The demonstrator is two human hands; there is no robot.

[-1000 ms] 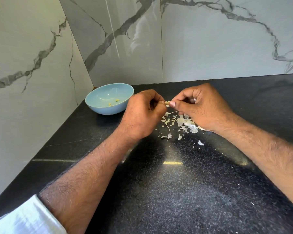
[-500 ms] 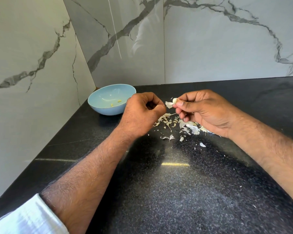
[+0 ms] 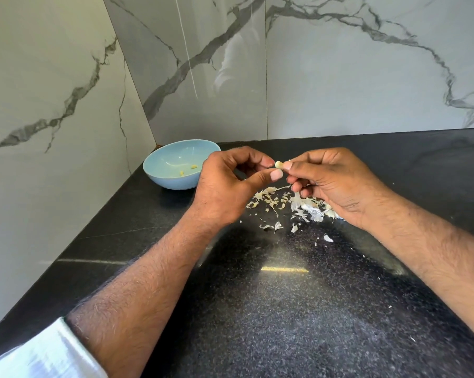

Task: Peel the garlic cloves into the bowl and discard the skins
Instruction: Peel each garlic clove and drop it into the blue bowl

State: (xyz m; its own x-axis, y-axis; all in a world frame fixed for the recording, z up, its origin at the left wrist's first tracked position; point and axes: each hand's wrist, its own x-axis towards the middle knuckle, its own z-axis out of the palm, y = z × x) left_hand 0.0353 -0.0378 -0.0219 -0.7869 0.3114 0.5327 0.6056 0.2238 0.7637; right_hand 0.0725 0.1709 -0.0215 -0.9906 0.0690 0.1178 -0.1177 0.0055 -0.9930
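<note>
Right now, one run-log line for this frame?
phase: peeling | right hand: pinches garlic clove | left hand: fingertips at clove, grip unclear | bowl: peeled bits inside | skins: on counter
</note>
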